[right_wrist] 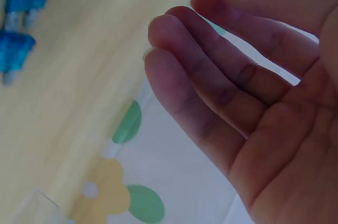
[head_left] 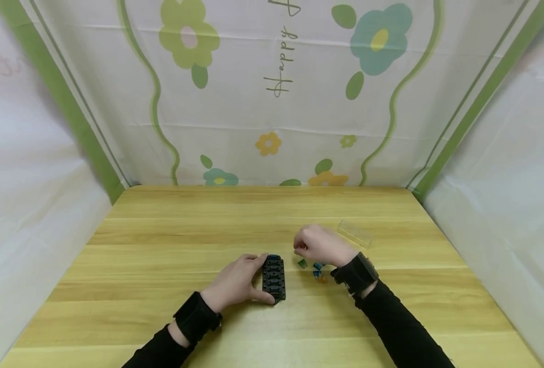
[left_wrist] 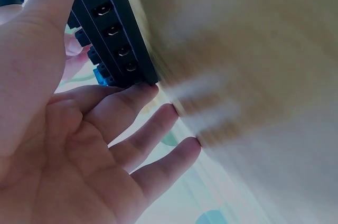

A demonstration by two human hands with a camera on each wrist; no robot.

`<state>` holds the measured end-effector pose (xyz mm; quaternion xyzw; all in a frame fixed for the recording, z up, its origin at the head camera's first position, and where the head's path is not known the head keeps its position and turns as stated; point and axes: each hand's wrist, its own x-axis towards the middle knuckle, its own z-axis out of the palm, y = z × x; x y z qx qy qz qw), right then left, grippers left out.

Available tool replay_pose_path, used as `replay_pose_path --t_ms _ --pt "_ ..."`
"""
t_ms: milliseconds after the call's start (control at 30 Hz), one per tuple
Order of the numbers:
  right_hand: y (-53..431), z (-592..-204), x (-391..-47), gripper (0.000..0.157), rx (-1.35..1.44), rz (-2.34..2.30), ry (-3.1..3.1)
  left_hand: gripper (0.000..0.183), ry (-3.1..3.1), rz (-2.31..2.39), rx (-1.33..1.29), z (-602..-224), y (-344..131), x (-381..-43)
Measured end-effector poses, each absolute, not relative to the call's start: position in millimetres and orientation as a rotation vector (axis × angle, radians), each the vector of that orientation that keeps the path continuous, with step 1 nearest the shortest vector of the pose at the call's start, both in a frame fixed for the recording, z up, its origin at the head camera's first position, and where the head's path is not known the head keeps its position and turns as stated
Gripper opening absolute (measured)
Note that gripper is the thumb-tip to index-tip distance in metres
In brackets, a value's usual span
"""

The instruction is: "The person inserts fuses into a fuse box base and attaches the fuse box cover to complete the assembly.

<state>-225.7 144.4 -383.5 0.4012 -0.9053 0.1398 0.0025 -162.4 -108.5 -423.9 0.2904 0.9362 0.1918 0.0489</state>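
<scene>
i have the left hand (head_left: 239,282) gripping the black fuse block (head_left: 274,278) along its left side, thumb at the near end, fingers at the far. my right hand (head_left: 323,245) hangs loose, fingers lightly bent, just beyond the blue blade fuses (head_left: 317,274) on the worktop (head_left: 161,245).

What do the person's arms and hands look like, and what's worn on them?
The left hand and right hand are ungloved. On each side there's a wide black wristband and a plain-looking black sleeve.
</scene>
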Motion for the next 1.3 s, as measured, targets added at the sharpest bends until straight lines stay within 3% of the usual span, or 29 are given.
replay_pose_path --t_ms 467,700,1133,1300 --pt "150 -400 -220 0.005 1.261 0.452 -2.852 0.109 2.837 0.596 0.886 -426 -106 -161" --pt "152 -404 -219 0.017 1.259 0.463 -2.866 0.109 2.837 0.597 0.893 -426 -106 -161" --pt "152 -403 -221 0.014 1.224 0.398 -2.886 0.108 2.84 0.604 0.889 -425 -107 -161" --pt "153 -404 -221 0.02 1.215 0.381 -2.883 0.109 2.844 0.59 0.893 -426 -107 -163"
